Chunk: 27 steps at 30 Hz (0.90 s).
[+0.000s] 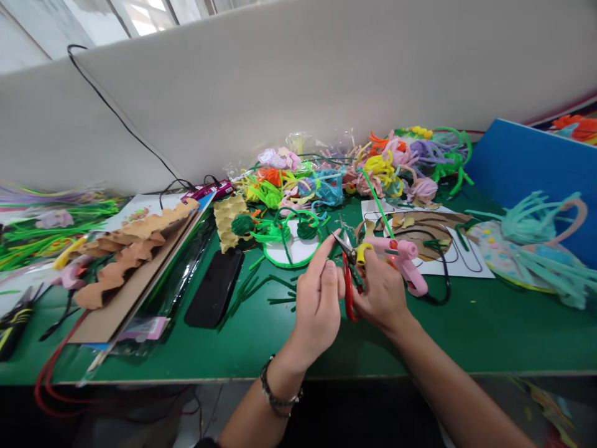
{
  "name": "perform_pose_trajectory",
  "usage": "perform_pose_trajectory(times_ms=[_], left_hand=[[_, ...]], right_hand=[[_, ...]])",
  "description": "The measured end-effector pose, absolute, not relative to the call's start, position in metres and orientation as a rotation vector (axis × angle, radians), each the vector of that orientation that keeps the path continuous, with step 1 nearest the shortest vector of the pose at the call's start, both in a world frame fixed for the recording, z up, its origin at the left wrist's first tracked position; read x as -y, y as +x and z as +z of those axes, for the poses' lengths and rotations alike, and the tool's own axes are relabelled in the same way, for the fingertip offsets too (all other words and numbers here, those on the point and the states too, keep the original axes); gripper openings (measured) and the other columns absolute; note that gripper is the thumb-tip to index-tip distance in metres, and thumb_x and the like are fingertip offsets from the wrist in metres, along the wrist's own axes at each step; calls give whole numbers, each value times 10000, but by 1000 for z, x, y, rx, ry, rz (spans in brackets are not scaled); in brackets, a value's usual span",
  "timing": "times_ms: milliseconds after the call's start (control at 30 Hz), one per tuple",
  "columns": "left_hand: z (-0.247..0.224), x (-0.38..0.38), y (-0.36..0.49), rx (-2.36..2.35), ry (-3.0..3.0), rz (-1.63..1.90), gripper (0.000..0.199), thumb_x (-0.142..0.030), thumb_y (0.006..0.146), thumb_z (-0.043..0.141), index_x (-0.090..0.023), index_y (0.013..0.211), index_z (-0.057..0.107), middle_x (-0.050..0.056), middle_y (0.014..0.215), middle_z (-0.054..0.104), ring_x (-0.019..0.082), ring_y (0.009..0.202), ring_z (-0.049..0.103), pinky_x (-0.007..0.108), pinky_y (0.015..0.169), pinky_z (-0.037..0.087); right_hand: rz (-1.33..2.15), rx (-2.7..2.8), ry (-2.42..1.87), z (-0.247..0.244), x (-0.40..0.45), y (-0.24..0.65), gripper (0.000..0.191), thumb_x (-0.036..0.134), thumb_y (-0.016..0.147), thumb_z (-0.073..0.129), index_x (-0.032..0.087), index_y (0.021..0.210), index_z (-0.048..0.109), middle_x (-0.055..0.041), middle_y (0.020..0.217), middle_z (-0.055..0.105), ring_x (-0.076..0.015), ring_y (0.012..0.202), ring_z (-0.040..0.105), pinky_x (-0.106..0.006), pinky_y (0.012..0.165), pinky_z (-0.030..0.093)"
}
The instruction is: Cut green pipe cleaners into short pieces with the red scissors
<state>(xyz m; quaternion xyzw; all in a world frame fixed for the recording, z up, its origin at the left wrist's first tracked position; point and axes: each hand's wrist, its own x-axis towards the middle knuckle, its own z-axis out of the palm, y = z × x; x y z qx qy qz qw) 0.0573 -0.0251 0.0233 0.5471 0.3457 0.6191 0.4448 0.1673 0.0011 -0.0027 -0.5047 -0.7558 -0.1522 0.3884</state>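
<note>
My right hand [382,289] is closed around scissors [349,289] with red and yellow on the handles. Their blades point up and left, beside the fingers of my left hand [319,302]. That hand has its index finger stretched forward while the others curl in; anything between them is hidden. Just beyond my hands lies a white disc [298,246] edged in green, with dark green pompoms and bent pipe cleaners on it. A pink glue gun [410,264] rests right of my right hand. One long light-green pipe cleaner [377,198] slants up behind that hand.
Cut dark green pipe cleaner pieces [240,292] lie near a black phone [213,289]. Cardboard and wavy brown strips [135,261] cover the left side, with pliers [17,320] beyond. Colourful pipe cleaner flowers [382,165] line the wall. A decorated disc [508,252] sits at right.
</note>
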Motion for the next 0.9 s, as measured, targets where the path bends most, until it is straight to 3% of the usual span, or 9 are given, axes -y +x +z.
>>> perform_pose_trajectory(times_ms=[900], left_hand=[[17,30,60,-943,1532,1435,448,-324,898,277,-161,1312,323,-65,485,359,64,419,320,181,441,309]], right_hand=[[-315,1918,-1215,-6,-2,168,304,388,864,241,182,791,453,3,491,505,-149,428,476,-253,428,289]])
